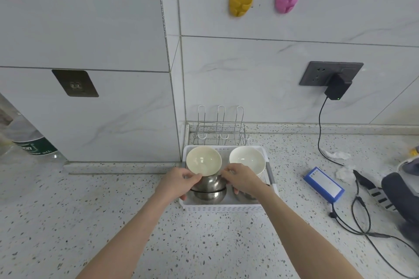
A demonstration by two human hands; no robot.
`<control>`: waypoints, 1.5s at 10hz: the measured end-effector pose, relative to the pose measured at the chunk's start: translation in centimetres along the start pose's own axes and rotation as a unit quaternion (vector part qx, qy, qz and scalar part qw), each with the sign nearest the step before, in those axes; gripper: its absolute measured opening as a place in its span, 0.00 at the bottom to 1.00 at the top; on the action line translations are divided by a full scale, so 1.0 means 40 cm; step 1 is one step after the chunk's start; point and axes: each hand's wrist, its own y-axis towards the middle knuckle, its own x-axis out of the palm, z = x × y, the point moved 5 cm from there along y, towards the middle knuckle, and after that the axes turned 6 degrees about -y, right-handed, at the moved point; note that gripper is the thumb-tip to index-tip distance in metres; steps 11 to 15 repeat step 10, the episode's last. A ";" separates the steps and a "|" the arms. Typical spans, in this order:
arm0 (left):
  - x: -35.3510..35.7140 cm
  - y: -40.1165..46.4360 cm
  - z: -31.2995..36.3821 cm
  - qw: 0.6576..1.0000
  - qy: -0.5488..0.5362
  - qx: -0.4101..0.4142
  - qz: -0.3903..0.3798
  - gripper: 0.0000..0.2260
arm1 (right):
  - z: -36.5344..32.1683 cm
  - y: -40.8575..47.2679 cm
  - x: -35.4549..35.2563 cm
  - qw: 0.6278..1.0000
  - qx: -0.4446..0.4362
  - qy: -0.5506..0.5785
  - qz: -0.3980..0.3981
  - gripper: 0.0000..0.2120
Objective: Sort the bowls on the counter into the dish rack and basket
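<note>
- Right now both hands are working at the middle of the frame, inside the white plastic basket (226,207) standing on the speckled bench (204,244).
- Left hand (175,182) and right hand (243,180) are gripping a steel bowl (209,182) from opposite sides, fingers curled onto its rim, probably so it comes down level.
- That bowl is sitting in a second steel bowl (209,196) below it, nesting like with like; a third steel bowl (246,196) is showing only partly under the right wrist.
- Behind the hands, a cream bowl (203,161) and a white bowl (247,160) are filling the far half of the basket, both mouth up, the cream one tilting toward the camera.
- Just behind the basket, against the tiled wall, the wire dish rack (221,129) is standing with nothing in it, so the sorting looks unfinished.
- Room is getting tight: the cream bowl's near rim is overhanging the held bowl and touching the fingertips, and the basket walls are closing in on both sides.
- Lower in the frame the bench is lying open for pulling the arms back; at the right, a blue box (324,184) and black cables (362,215) are lying well apart from the basket.
</note>
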 end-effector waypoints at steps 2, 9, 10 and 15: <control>0.005 -0.001 -0.018 1.000 0.025 0.001 -0.001 0.09 | -0.005 -0.010 0.000 0.999 0.012 -0.028 -0.018 0.09; -0.072 -0.173 -0.104 0.961 -0.268 -0.051 0.046 0.09 | -0.054 -0.208 0.018 0.998 0.012 0.029 0.057 0.24; -0.115 -0.218 -0.165 0.934 -0.330 -0.037 0.130 0.07 | -0.079 -0.239 -0.014 0.991 -0.014 0.087 0.099 0.20; -0.115 -0.218 -0.165 0.934 -0.330 -0.037 0.130 0.07 | -0.079 -0.239 -0.014 0.991 -0.014 0.087 0.099 0.20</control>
